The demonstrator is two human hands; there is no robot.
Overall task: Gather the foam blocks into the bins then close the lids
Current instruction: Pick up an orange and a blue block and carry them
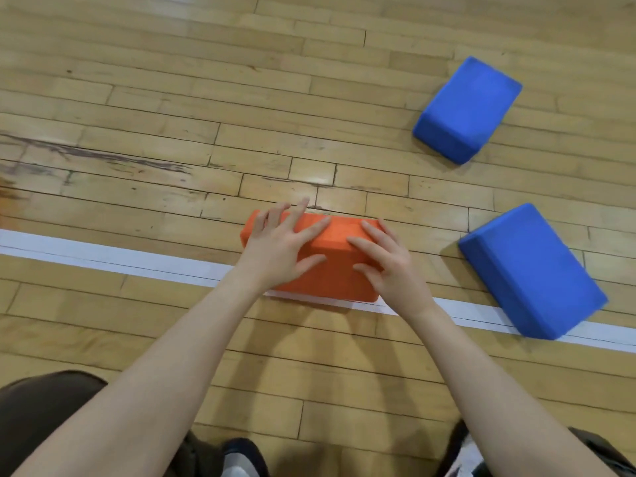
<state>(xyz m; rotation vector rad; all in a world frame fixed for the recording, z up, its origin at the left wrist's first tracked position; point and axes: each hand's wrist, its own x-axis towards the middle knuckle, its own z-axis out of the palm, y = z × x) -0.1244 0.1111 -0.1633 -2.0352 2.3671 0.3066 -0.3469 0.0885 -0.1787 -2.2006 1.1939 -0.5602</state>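
While fingers (311,228) spread, orange block (335,270) beneath

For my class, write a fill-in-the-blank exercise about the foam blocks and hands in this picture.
1. Both hands, left hand and right hand, rest on the ____ block.
2. The number of blue blocks, near and far, is ____.
3. The orange block lies across a ____ floor line.

Missing words: orange; two; white
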